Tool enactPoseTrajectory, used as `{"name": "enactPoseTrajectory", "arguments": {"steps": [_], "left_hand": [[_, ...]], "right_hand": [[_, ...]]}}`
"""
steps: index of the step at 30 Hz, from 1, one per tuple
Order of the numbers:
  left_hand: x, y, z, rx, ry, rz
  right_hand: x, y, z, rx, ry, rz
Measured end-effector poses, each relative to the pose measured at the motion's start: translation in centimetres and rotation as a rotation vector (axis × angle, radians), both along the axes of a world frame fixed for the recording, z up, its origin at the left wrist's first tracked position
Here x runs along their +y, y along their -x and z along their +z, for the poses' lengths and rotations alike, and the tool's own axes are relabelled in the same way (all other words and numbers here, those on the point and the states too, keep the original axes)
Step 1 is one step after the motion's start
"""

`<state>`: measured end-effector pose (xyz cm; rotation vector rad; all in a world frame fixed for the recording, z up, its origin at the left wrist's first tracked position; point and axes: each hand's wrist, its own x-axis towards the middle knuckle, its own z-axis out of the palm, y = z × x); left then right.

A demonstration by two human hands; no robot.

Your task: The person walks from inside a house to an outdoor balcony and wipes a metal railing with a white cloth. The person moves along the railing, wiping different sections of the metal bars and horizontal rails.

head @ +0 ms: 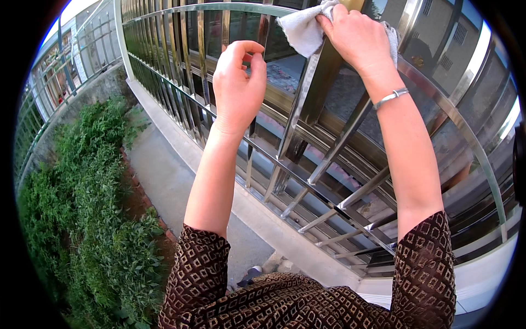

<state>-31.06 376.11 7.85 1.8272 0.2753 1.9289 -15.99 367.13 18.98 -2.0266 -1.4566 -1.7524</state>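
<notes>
My right hand [359, 39], with a silver bracelet [390, 98] at its wrist, grips a pale grey cloth [302, 31] at the top of the view. The cloth lies over an upper part of a shiny metal window grille [296, 111], and one end hangs down to the left of the fingers. My left hand [240, 78] is raised in front of the grille bars, its fingers curled with a gap between them and the thumb; nothing shows in it. Behind the bars are window panes in brownish metal frames, with patterned fabric [283, 78] visible through one.
A concrete ledge [263, 222] runs beneath the grille, beside a paved path [164, 156]. Brick edging [141, 193] borders dense green plants [94, 205] on the left. A low wall with a metal fence [94, 39] stands at the upper left.
</notes>
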Motion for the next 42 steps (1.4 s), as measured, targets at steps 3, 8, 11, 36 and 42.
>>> {"name": "enactPoseTrajectory", "arguments": {"steps": [3, 8, 11, 36, 42], "left_hand": [[0.5, 0.9, -0.5, 0.097, 0.060, 0.041], [2.7, 3.1, -2.4, 0.209, 0.080, 0.073], [3.9, 5.4, -3.2, 0.241, 0.063, 0.085], [10.5, 1.8, -5.8, 0.494, -0.111, 0.162], [10.1, -6.1, -4.4, 0.138, -0.350, -0.127]], "right_hand": [[-0.2, 0.3, 0.0, 0.030, 0.025, -0.010], [-0.4, -0.5, -0.3, -0.007, -0.018, -0.014], [-1.0, 3.6, -0.2, 0.208, -0.053, 0.005], [0.5, 1.3, -2.1, -0.166, -0.389, 0.153], [1.2, 2.7, -2.6, -0.230, -0.435, 0.114]]}}
